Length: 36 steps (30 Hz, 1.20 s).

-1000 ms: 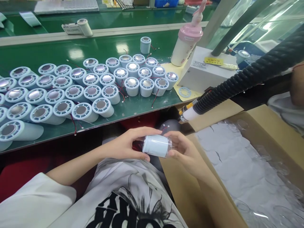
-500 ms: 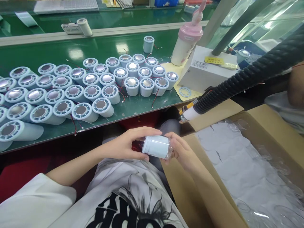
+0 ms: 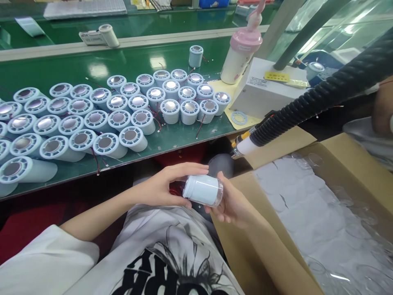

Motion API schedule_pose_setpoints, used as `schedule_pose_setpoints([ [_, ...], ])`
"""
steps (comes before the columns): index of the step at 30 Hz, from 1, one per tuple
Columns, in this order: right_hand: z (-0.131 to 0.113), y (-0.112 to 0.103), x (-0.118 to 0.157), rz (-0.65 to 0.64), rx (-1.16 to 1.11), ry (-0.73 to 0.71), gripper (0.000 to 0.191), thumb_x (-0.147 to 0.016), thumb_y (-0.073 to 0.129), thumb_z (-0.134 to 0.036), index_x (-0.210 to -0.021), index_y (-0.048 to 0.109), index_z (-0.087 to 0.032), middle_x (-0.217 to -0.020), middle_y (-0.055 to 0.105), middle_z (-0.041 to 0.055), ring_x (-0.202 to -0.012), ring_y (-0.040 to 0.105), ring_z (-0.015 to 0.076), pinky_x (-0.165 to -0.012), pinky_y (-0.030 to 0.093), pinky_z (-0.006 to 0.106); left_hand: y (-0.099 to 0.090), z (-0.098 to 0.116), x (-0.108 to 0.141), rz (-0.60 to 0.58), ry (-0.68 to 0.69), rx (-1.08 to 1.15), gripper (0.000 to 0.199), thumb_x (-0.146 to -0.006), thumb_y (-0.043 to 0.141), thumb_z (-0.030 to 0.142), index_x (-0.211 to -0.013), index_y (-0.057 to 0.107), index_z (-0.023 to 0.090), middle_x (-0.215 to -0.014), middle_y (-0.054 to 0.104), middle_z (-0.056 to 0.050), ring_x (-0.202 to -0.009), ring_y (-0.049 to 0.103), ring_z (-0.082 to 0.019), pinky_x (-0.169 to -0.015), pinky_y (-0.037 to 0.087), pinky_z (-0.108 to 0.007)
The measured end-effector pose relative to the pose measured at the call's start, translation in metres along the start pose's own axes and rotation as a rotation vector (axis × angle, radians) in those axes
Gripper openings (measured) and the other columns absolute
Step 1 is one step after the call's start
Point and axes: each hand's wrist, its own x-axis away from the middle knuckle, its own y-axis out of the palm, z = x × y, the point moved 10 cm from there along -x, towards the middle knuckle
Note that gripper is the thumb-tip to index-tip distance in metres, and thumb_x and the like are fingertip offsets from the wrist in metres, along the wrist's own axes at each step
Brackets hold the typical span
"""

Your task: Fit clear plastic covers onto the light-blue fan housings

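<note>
Held between two bare hands, a pale blue cylinder [image 3: 201, 189] sits inside a clear cover [image 3: 220, 194]. The left hand [image 3: 164, 185] grips its ridged end; the right hand [image 3: 235, 205] cups the cover's end, though whether it grips is unclear. The piece looks light and stiff, the cover slick and scratchable, best held around the sides. Similar cylinders [image 3: 188, 114] crowd a green workbench [image 3: 172, 141]; an open cardboard box [image 3: 250, 246] stands rightward.

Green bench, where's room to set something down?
Widest patch of bare green bench: between back rail and pale-blue cylinders, left of the lone cylinder. Smaller: between the rightmost cylinders and front edge, with a red wire. Cylinders crowd the left.
</note>
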Motion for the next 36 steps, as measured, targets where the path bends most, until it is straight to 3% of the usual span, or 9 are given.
schedule_pose_setpoints([
  [5,0.007,0.004,0.001,-0.067,-0.027,0.070,0.073,-0.093,0.014,-0.068,-0.079,0.062,-0.014,-0.047,0.057,0.0016,-0.027,0.041,0.0033,-0.024,0.021,0.009,-0.001,0.006,-0.001,0.025,0.023,-0.059,0.072,-0.071,0.078,0.017,-0.136,0.050,0.030,-0.138,0.051,-0.012,-0.127,0.050,-0.027,-0.105,0.045,-0.040],
  [8,0.007,0.004,-0.002,-0.119,0.044,-0.006,0.076,-0.087,0.014,-0.076,-0.086,0.060,-0.015,-0.047,0.056,0.0002,-0.028,0.042,0.0052,-0.025,0.022,0.011,0.000,0.002,0.000,0.042,-0.055,0.001,0.067,-0.074,0.076,0.018,-0.135,0.050,0.027,-0.136,0.052,-0.013,-0.125,0.052,-0.027,-0.097,0.051,-0.036],
  [11,-0.018,-0.005,0.003,-0.064,0.139,-0.365,0.070,-0.079,0.033,-0.082,-0.102,0.056,-0.020,-0.067,0.064,0.0024,-0.045,0.057,0.0105,-0.036,0.043,0.017,-0.001,-0.007,0.004,0.076,-0.201,0.109,0.064,-0.076,0.074,0.021,-0.135,0.049,0.025,-0.132,0.054,-0.011,-0.117,0.057,-0.024,-0.093,0.053,-0.033],
  [13,-0.039,-0.012,0.021,0.040,0.261,-0.673,0.065,-0.076,0.057,-0.073,-0.120,0.049,-0.026,-0.104,0.067,0.0073,-0.080,0.068,0.0178,-0.064,0.058,0.028,0.000,-0.012,0.006,0.083,-0.282,0.180,0.063,-0.077,0.074,0.023,-0.135,0.049,0.025,-0.131,0.055,-0.010,-0.112,0.060,-0.023,-0.091,0.054,-0.032],
  [16,-0.050,-0.011,0.040,0.136,0.536,-0.929,0.068,-0.076,0.076,-0.042,-0.134,0.041,-0.032,-0.141,0.048,0.0083,-0.122,0.053,0.0248,-0.100,0.048,0.041,0.000,-0.019,0.003,0.077,-0.343,0.237,0.067,-0.077,0.074,0.025,-0.138,0.045,0.026,-0.132,0.056,-0.010,-0.110,0.062,-0.023,-0.091,0.054,-0.034],
  [19,-0.046,-0.024,0.033,0.204,0.485,-0.979,0.058,-0.078,0.075,-0.028,-0.127,0.046,-0.030,-0.137,0.052,0.0082,-0.123,0.053,0.0245,-0.101,0.048,0.043,-0.003,-0.036,-0.012,0.099,-0.368,0.275,0.074,-0.074,0.076,0.026,-0.140,0.044,0.023,-0.134,0.057,-0.012,-0.114,0.061,-0.026,-0.098,0.050,-0.040],
  [27,-0.043,-0.094,0.011,0.487,0.043,-1.076,0.061,-0.063,0.083,-0.035,-0.110,0.045,-0.026,-0.130,0.055,0.0119,-0.120,0.056,0.0250,-0.100,0.048,0.045,0.009,-0.085,-0.091,0.040,-0.310,0.361,0.081,-0.063,0.084,0.024,-0.136,0.050,0.016,-0.137,0.055,-0.017,-0.123,0.056,-0.029,-0.105,0.042,-0.046],
  [31,-0.054,-0.103,0.012,0.500,0.042,-1.104,0.061,-0.062,0.083,-0.037,-0.108,0.044,-0.026,-0.130,0.055,0.0122,-0.118,0.056,0.0253,-0.101,0.046,0.046,0.008,-0.083,-0.109,-0.001,-0.298,0.339,0.068,-0.066,0.082,0.025,-0.128,0.057,0.012,-0.127,0.062,-0.017,-0.115,0.061,-0.028,-0.102,0.044,-0.046],
  [36,-0.064,-0.094,0.007,0.408,0.082,-1.095,0.061,-0.060,0.084,-0.036,-0.107,0.047,-0.027,-0.133,0.054,0.0101,-0.116,0.057,0.0246,-0.097,0.049,0.044,-0.007,-0.075,-0.101,0.030,-0.334,0.321,0.061,-0.064,0.083,0.024,-0.118,0.057,0.013,-0.120,0.064,-0.013,-0.107,0.063,-0.023,-0.097,0.048,-0.042],
])
